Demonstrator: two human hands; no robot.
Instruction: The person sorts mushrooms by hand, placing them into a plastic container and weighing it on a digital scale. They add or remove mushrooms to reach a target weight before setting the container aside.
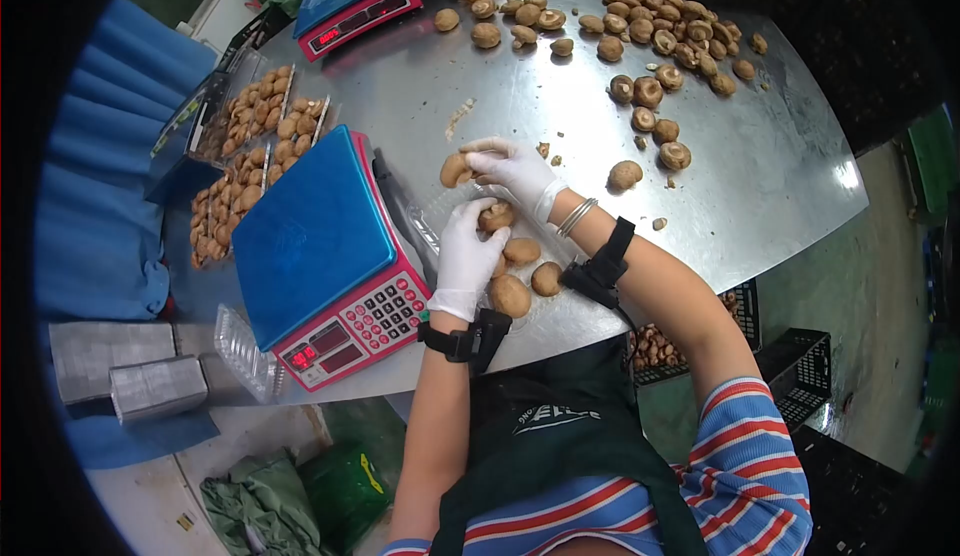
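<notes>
My right hand [512, 172], in a white glove, pinches a brown mushroom [455, 169] above a clear plastic tray [428, 218]. Just below it, my gloved left hand [466, 259] is closed around another mushroom [497, 217], whose stem side shows. Beside my left fingers lie several loose mushrooms, among them a large round one [510, 296] and a smaller one [546, 279] near the table's front edge. Part of the tray is hidden behind my hands.
A blue-topped scale [315, 241] stands left of my hands, with filled mushroom trays [240, 171] beyond it. A second scale [358, 4] is farther back. Many mushrooms [660, 26] spread over the metal table [770, 146]. An empty clear tray [245, 351] sits by the near scale.
</notes>
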